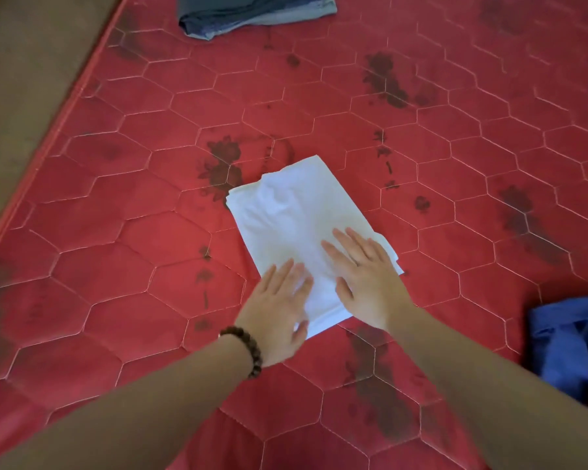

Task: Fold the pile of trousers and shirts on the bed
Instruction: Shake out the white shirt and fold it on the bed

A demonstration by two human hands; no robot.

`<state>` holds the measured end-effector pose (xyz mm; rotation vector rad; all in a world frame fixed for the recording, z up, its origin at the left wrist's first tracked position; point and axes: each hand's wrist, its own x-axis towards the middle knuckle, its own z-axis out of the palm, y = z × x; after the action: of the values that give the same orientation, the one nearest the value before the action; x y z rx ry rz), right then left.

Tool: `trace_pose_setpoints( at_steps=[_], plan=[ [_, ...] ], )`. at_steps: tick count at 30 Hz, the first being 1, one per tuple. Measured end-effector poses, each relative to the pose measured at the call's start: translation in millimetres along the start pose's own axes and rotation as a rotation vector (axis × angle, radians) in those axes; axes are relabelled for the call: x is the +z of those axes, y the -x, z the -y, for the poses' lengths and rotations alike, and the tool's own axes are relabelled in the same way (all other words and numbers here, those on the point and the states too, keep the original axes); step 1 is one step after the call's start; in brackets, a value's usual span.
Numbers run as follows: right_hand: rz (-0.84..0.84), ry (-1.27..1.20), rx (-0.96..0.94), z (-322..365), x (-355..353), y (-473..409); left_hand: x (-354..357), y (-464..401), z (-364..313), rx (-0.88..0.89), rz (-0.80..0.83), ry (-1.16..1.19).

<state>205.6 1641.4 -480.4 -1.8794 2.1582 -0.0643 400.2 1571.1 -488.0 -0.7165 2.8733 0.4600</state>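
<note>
Red quilted mattress point(116, 232), folded white garment point(292, 218) mid-bed, grey-blue folded clothes point(252, 15) far edge, blue garment point(571, 351) right

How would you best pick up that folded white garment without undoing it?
Probably from the two long sides of the white garment, one of the hands sliding under each. It lies flat as a layered rectangle, so lifting one corner would likely let the layers fall open.

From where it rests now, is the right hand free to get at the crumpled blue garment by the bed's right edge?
Probably yes. The right hand lies flat on the white folded garment, holding nothing, and only bare mattress separates it from the blue garment.
</note>
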Motion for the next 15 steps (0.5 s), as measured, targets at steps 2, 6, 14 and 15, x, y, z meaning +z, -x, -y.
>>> trace_pose_setpoints(
  at_steps=[2, 6, 14, 15],
  plan=[
    [0.205, 0.131, -0.196, -31.9, -1.1, 10.0, 17.3, 6.6, -16.7, 0.003, 0.093, -0.046],
    [0.302, 0.346, -0.241, -66.7, 2.4, 6.0, 27.7, -12.8, -31.9, -0.107, 0.118, -0.154],
    [0.139, 0.261, -0.139, -57.5, 6.3, -4.2, 19.7, -27.6, -23.9, -0.171, 0.117, -0.135],
    [0.124, 0.235, -0.12, -52.7, 4.9, -4.6, 14.5, -25.9, -20.5, -0.164, 0.1, -0.081]
  ],
)
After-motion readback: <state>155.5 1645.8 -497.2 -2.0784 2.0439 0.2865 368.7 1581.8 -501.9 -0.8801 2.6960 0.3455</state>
